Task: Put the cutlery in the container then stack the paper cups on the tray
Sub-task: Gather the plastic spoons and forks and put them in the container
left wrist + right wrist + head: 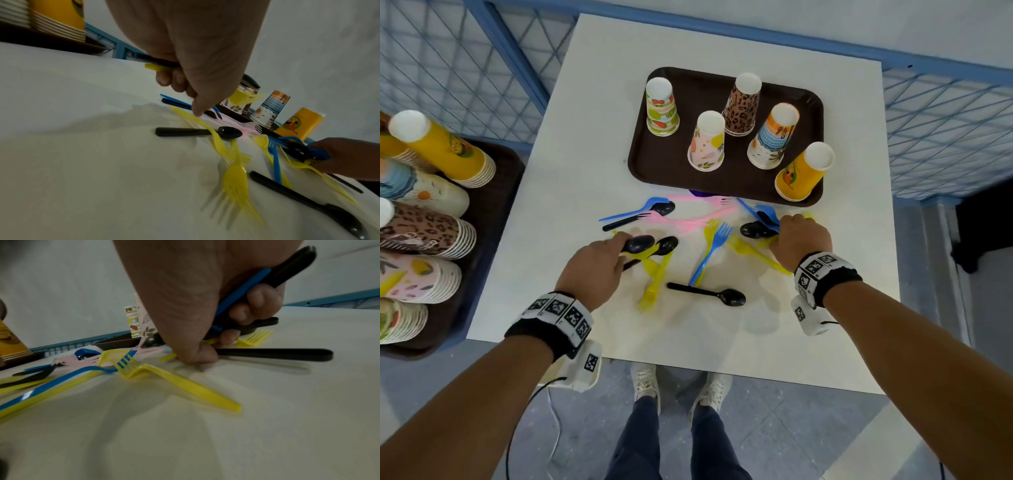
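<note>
Plastic cutlery in black, yellow, blue and pink lies scattered on the white table (592,144) in front of a brown tray (671,168). Several upside-down paper cups (706,141) stand on the tray. My left hand (599,262) grips a black spoon (638,244) and a yellow piece (156,67), with its thumb down on the table. My right hand (799,240) holds a bundle of blue and black cutlery (255,288) while its fingertips pinch at a yellow fork (254,337) on the table. A loose black spoon (709,294) lies between my hands. A purple object (702,194) peeks from under the tray.
A second brown tray (489,219) with several tall stacks of paper cups (445,150) sits on a surface left of the table. Blue mesh fencing (945,130) surrounds the table. My feet (645,380) stand at the table's near edge.
</note>
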